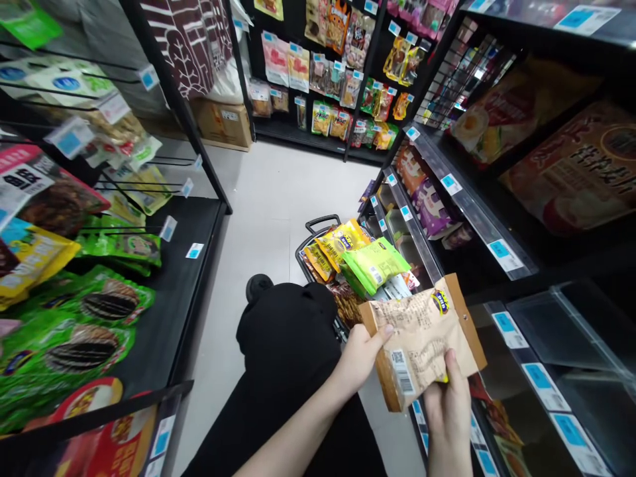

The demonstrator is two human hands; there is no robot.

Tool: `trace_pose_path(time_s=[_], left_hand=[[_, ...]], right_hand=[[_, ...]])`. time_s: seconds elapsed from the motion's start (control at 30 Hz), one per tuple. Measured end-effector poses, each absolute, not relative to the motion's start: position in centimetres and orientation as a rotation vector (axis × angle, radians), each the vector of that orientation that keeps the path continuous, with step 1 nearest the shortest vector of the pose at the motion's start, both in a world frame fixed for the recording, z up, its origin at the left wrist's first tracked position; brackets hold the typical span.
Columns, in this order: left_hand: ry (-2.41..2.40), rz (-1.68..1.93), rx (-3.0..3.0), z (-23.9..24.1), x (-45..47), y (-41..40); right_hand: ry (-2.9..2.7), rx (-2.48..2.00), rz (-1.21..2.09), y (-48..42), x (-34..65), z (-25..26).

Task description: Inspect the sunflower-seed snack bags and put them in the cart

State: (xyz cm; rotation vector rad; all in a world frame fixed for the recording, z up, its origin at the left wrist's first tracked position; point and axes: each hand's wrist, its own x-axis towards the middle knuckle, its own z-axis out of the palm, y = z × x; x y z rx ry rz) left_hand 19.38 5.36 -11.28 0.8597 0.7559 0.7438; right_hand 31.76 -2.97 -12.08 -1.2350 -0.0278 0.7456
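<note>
A tan and brown snack bag (422, 334), its printed side with a barcode facing me, is held up in both hands. My left hand (365, 354) grips its left edge, the thumb on top. My right hand (450, 397) holds the lower right part, thumb on the front and the other fingers behind, partly hidden. Just beyond the bag, a black shopping basket (304, 262) on the floor is heaped with packets. On the heap lie a bright green bag (375, 265) and a yellow bag (342, 238).
To the left stands a black rack (193, 285) with green seed bags (94, 351). Shelves with price tags (507, 255) rise close on the right. At the aisle's end are hanging snack packets (325, 119) and a cardboard box (221, 122). Pale floor (263, 192) runs between.
</note>
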Motion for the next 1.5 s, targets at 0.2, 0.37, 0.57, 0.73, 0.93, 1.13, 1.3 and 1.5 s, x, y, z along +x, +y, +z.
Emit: trace_pose_path(time_s=[0.2,0.37,0.57,0.73,0.93,1.13,1.3,1.5], left_hand=[[0.747,0.741,0.855,-11.3,19.5,5.2],[0.392,0.548,0.549,-11.6,17.9,5.9],[0.074,0.213,0.668,-10.7,17.0,5.9],[0.225,0.375,0.803,-10.6,18.2,5.2],[0.341,0.573,0.795,-11.0,18.2,5.5],[0.379,0.55,0.852,-11.3,18.3,5.5],[0.385,0.506,0.888,-11.6,18.5,5.4],[0.408,0.49,0.934,-11.5,18.5,5.3]], right_hand=[[-0.093,-1.267,0.798,-3.5,32.0,-12.8],[-0.068,-1.316,0.667,-4.2,32.6,-11.3],[-0.166,-1.416,0.709,-4.9,34.3,-7.7],[-0.368,-1.452,0.963,-4.5,34.2,-8.1],[-0.71,-1.546,1.084,-4.8,34.8,-9.6],[-0.701,-1.668,1.019,-4.8,34.6,-9.2],[-0.538,-1.63,1.031,-5.0,34.2,-10.0],[-0.439,-1.587,0.984,-5.3,33.9,-10.6]])
